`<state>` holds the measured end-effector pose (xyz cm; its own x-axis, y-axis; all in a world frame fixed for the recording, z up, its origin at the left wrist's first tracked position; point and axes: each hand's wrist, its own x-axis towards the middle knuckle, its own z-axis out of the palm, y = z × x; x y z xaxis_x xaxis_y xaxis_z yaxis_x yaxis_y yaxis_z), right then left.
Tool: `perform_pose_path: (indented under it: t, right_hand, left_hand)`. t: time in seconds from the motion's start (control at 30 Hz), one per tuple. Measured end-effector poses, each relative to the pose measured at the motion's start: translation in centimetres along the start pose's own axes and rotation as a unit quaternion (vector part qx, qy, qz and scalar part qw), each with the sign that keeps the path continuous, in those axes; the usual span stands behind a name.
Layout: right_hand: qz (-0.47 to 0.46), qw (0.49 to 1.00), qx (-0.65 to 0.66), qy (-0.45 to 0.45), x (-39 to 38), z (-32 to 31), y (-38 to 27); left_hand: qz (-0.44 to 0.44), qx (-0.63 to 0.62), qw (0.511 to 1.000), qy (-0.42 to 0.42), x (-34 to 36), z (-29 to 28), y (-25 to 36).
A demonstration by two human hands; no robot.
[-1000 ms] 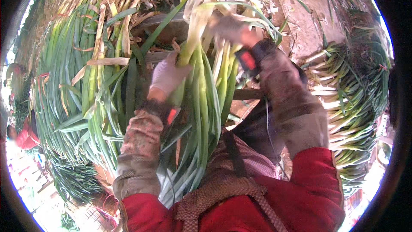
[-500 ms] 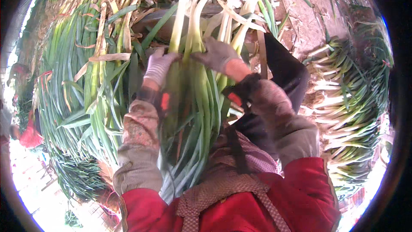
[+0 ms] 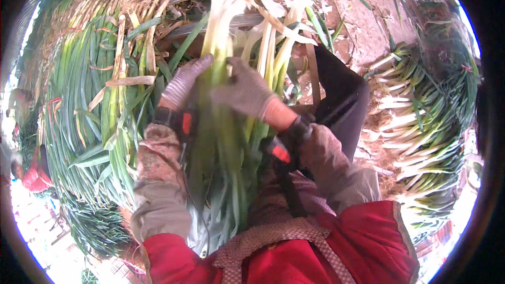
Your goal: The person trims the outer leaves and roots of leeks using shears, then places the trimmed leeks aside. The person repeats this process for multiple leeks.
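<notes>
L hand in a pale grey knit glove [image 3: 185,81] is on the left side of a bunch of long leek-like stalks, white up top & green lower down [image 3: 216,37]. It's pinching them, thumb side toward the stalks, tho most of its fingers are hidden behind the bunch. R hand in a matching pale knit glove [image 3: 245,90] is across the front, thumb up & apart from the fingers. Fingertips are smeared w/ blur, so can't tell if it's gripping or just touching.

The bunch is in front of the person's body, white ends at the far side, leaves running down toward the lap. Lower leaves are v blurry, can't count stalks, & the R hand covers the middle. More pale-stemmed stalks [image 3: 269,47] sit just right of it, partly behind the R hand & wrist.

Big heap of long green stalks w/ dry brown bits [image 3: 79,105] on the left, bent by the lens & cut off at the rim. Row of white-and-green stalks [image 3: 413,134] lies well off to the right. Dark trouser leg [image 3: 342,94] shows only in part b/c the R arm blocks it. Red shape far left [image 3: 37,177] is too small to make out.
</notes>
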<state>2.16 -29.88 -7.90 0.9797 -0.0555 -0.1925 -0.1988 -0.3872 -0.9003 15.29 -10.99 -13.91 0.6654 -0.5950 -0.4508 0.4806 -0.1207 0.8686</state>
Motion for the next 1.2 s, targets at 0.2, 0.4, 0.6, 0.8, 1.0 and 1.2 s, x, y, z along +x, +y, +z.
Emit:
perform_pose_path:
  t: [0.2,0.4,0.6,0.8,1.0,1.2]
  right_hand:
    - [0.007,0.986,-0.126,-0.113,-1.6,2.5,-0.9]
    - [0.181,0.94,-0.229,0.174,-1.7,-5.0,9.6]
    - [0.158,0.946,-0.113,0.257,1.8,-5.9,15.0]
    - [0.128,0.937,0.324,0.04,2.7,-6.9,16.2]
    - [0.161,0.917,0.357,0.08,2.3,-5.5,12.9]
    - [0.014,0.972,-0.077,0.221,1.0,-2.9,9.8]
  left_hand:
    - [-0.099,0.279,0.944,0.147,-1.5,2.3,1.9]
    - [-0.075,0.324,0.926,0.18,-1.6,2.9,-2.4]
    - [-0.045,0.268,0.955,0.122,-1.7,3.1,-1.5]
    - [0.005,0.272,0.954,0.126,-3.5,3.9,1.5]
    - [0.056,0.24,0.962,0.122,-6.6,4.0,4.7]
    - [0.052,0.246,0.958,0.14,-6.9,4.1,3.5]
